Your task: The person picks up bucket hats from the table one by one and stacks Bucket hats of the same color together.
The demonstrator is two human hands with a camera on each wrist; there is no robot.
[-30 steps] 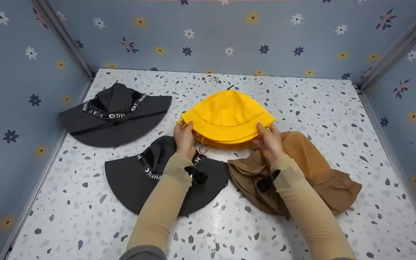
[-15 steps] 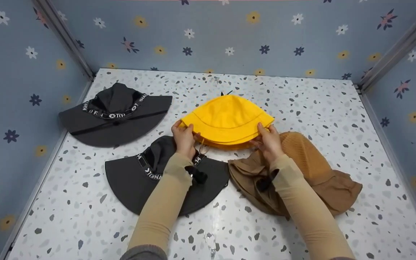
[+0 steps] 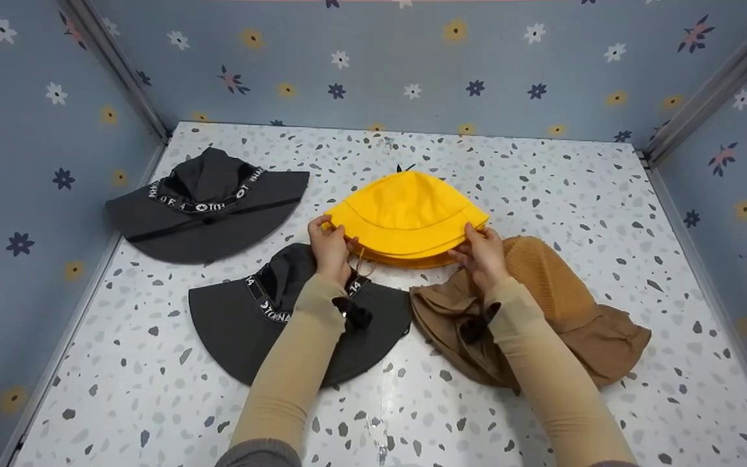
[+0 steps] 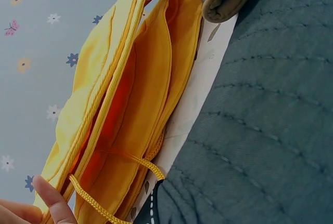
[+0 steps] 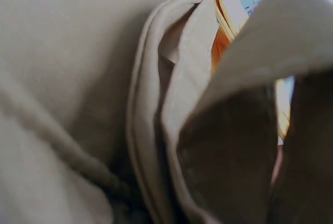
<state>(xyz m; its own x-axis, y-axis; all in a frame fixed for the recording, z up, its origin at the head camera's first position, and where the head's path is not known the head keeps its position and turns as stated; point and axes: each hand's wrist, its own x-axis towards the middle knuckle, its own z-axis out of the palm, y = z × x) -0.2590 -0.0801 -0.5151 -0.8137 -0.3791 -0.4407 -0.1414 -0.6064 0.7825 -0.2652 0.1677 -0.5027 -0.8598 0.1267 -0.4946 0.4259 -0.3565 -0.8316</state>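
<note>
In the head view a yellow bucket hat [image 3: 409, 211] is stretched between my hands, folded flat with its crown pointing away. My left hand [image 3: 330, 250] pinches the left end of its brim. The right end is pinched by my right hand [image 3: 487, 254], thumb on top and fingers underneath. More yellow fabric layers [image 4: 179, 52] lie under it, and yellow cord [image 4: 93, 200] dangles from the brim in the left wrist view. Brown hat fabric [image 5: 197, 63] fills most of the right wrist view and hides most of the hand there.
A dark grey wide-brimmed hat [image 3: 231, 331] lies under my left forearm. Another dark grey hat [image 3: 208, 240] sits at the back left. Below my right forearm is a brown hat [image 3: 555, 285]. Flower-patterned walls [image 3: 386, 65] enclose the speckled tabletop [image 3: 607, 214] on three sides.
The yellow hat's crown has dipped slightly toward me, and a dark tip behind it shows more. Both hands keep their hold and have barely moved.
</note>
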